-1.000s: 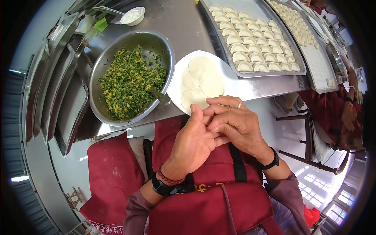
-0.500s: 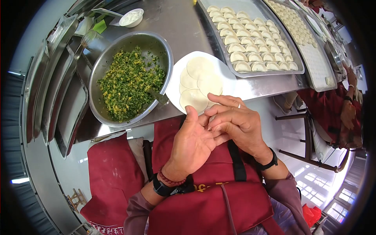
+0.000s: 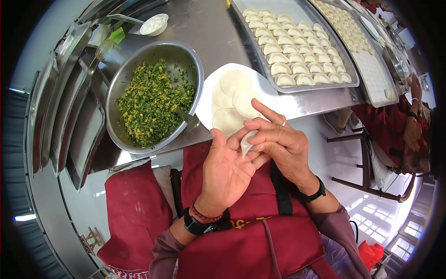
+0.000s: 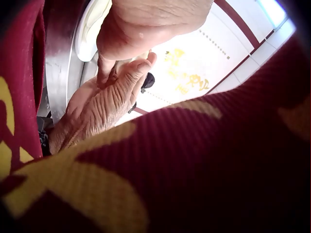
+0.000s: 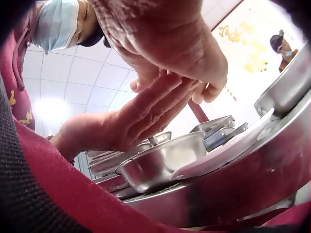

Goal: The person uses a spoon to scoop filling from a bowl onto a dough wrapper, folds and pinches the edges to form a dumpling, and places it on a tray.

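Observation:
A pale folded dumpling (image 3: pixel 247 144) stands at the fingers of both hands in the head view, its curved edge showing. My right hand (image 3: pixel 290 151) pinches it between thumb and fingers, with the index finger raised. Beneath it my left hand (image 3: pixel 225 174) lies palm up, fingers extended under the dumpling and thumb apart. Just beyond the fingertips, several round wrappers (image 3: pixel 227 120) overlap on a white plate (image 3: pixel 269 95). In the right wrist view the left hand's straight fingers (image 5: pixel 155 104) pass beneath the right hand.
A steel bowl (image 3: pixel 199 69) of chopped green and yellow filling (image 3: pixel 155 104) stands left of the plate, a utensil handle (image 3: pixel 188 117) at its rim. Rows of dumplings (image 3: pixel 297 56) fill a tray at back right. Stacked trays (image 3: pixel 76 102) lean at left; a small white bowl (image 3: pixel 154 25) sits behind.
The dumpling, hidden between the hands before, now shows at the fingertips. My right index finger has lifted away from the other fingers. The left hand stays palm up beneath.

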Tool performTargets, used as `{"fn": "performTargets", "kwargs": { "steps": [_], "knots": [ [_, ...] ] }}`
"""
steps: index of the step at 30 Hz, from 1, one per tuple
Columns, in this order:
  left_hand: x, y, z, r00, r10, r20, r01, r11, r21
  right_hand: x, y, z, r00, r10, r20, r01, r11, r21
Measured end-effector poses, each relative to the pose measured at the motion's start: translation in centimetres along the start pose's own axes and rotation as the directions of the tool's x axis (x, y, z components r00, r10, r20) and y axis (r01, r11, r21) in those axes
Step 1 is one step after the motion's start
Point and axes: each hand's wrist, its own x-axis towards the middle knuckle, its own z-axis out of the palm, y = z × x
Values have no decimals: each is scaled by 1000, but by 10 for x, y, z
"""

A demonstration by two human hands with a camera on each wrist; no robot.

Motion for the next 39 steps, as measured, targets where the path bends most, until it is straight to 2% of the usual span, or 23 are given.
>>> {"fn": "performTargets", "kwargs": {
  "steps": [3,6,8,11,14,20,23,24,26,29,32,36,39],
  "knots": [
    [1,3,5,998,-66,-3,65,982,178,2,2,-8,998,-14,57,15,999,-30],
    [-1,9,1,989,-140,40,132,978,161,2,1,-11,996,23,86,-18,998,-52],
    [-1,8,-2,993,-118,8,116,983,140,2,1,-12,994,50,100,-46,998,-41],
    [-1,7,-1,995,-99,-5,99,992,80,2,-5,-6,995,95,27,-97,992,83],
    [-1,5,1,997,-74,8,73,997,30,1,-2,-6,998,65,9,-65,994,92],
    [0,-4,-10,998,-56,-19,56,998,-33,-1,9,-9,985,-155,70,157,987,-30],
    [0,-5,-12,997,-56,-61,55,998,-26,-1,6,-10,985,-144,94,150,987,-58],
    [0,-5,-12,996,-60,-73,58,998,-18,-1,3,-8,990,-131,45,134,990,-52],
    [1,-3,-11,998,-63,-14,63,998,-19,1,-5,-1,993,-104,-52,102,994,-35],
    [0,-5,-13,998,-49,29,51,996,-68,1,-6,-5,990,-136,-28,130,978,-162],
    [0,-9,-16,997,-18,72,29,986,-162,1,4,-8,964,-261,53,266,933,-241],
    [0,-11,-16,998,-8,67,20,982,-189,-1,4,-10,975,-220,45,224,949,-223],
    [1,-8,-19,997,-28,66,31,999,-43,-2,-2,-9,993,-117,-1,115,984,-136]
  ]
}}
